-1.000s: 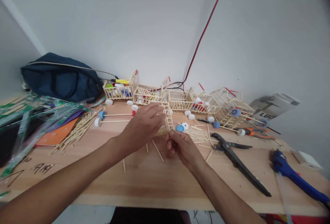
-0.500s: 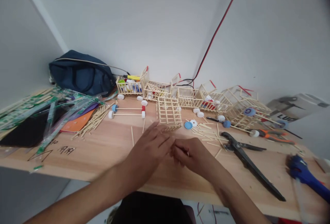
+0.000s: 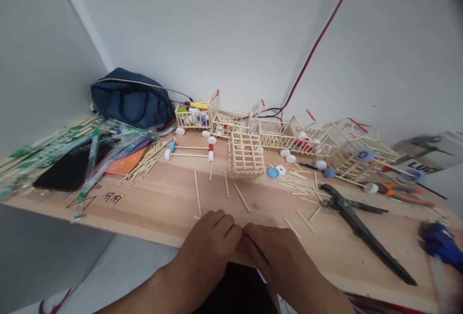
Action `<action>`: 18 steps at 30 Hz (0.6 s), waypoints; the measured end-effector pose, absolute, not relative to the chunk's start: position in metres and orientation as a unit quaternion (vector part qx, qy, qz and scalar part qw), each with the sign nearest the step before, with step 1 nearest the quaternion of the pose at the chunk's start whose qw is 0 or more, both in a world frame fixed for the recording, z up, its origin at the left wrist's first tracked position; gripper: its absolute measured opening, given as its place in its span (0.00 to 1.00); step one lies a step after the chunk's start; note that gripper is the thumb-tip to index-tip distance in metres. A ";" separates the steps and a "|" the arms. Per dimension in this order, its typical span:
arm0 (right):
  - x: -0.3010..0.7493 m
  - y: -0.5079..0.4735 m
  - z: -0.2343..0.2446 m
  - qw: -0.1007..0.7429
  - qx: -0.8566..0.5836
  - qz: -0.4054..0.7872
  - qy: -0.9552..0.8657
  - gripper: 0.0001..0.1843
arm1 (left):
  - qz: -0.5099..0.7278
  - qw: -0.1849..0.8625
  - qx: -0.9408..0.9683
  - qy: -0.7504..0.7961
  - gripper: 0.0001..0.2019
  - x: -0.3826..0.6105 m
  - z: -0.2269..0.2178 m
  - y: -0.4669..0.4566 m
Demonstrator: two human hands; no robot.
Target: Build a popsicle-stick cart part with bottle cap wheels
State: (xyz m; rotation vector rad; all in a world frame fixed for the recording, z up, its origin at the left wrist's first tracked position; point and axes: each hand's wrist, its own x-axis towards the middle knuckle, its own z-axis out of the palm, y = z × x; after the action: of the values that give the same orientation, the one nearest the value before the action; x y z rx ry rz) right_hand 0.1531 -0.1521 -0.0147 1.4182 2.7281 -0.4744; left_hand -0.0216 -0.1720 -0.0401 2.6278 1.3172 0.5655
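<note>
Side by side at the table's front edge are my left hand and my right hand, knuckles up and touching or nearly so. Both have curled fingers; whatever they hold, if anything, is hidden beneath them. Beyond them stands a small stick basket with a grid of crossing sticks on top. Between the basket and my hands lie several loose thin sticks, one of them slanting near the middle. A wheel-and-axle set with white, blue and red bottle-cap wheels rests left of the basket.
Miniature stick carts line the wall. At right lie a black-handled cutter, orange-handled pliers and a blue glue gun. Cut sticks and bottle caps sit mid-right. A dark blue bag and stick packs occupy the left.
Both hands have drawn back toward the front edge, with fingers curled. Loose sticks in front of the basket, formerly behind the hands, now show. The view has shifted left.
</note>
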 end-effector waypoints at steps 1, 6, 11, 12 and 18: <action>0.152 -0.153 -0.015 0.015 0.459 -0.154 0.875 0.11 | 0.189 0.077 0.872 0.444 0.13 -0.021 -0.041 -0.173; 0.147 -0.160 -0.017 0.021 0.476 -0.159 0.865 0.12 | 0.199 0.074 0.860 0.464 0.11 -0.019 -0.043 -0.177; 0.154 -0.161 -0.016 -0.076 0.484 -0.206 0.847 0.12 | 0.223 0.083 0.850 0.470 0.10 -0.018 -0.043 -0.179; 0.161 -0.159 -0.015 -0.103 0.494 -0.213 0.837 0.12 | 0.229 0.086 0.849 0.468 0.10 -0.018 -0.043 -0.178; 0.259 -0.137 -0.010 -0.175 0.665 -0.044 0.724 0.15 | 0.281 0.143 0.809 0.496 0.09 -0.026 -0.043 -0.171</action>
State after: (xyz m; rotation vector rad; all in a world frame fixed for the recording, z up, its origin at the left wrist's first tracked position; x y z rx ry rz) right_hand 0.2589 -0.1366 -0.0100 2.3611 2.5697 -0.1567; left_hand -0.0263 -0.1712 -0.0432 2.3334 1.4298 0.8107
